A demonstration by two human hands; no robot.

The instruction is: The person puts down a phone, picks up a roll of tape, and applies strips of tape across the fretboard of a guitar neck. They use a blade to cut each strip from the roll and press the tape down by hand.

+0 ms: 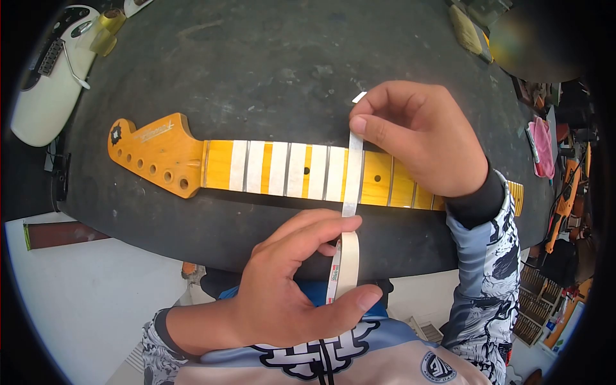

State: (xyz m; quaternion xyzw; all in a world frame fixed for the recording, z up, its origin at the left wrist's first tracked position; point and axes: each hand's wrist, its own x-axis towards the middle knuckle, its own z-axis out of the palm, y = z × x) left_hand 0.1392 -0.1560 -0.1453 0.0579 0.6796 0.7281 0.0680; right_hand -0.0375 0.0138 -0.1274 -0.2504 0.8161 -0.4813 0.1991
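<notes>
A maple guitar neck (pixel 220 165) lies across the dark work surface, its headstock (pixel 154 153) pointing left. White tape strips (pixel 278 168) cover parts of the fretboard between several frets. My right hand (pixel 427 135) pinches the free end of a stretched length of masking tape (pixel 355 168) just past the neck's far edge. That length crosses the fretboard beside a fret. Below the neck's near edge, my left hand (pixel 289 276) holds the tape roll (pixel 348 263) between fingers and thumb, with a fingertip by the tape. My right wrist and sleeve hide part of the neck's heel end.
A white guitar body (pixel 48 96) with a bridge and tremolo arm lies at the far left. A brush-like block (pixel 466 31) sits at the back right. An orange tool (pixel 563 202) and a pink cloth (pixel 543 147) are at the right. The dark work surface (pixel 256 77) extends behind the neck.
</notes>
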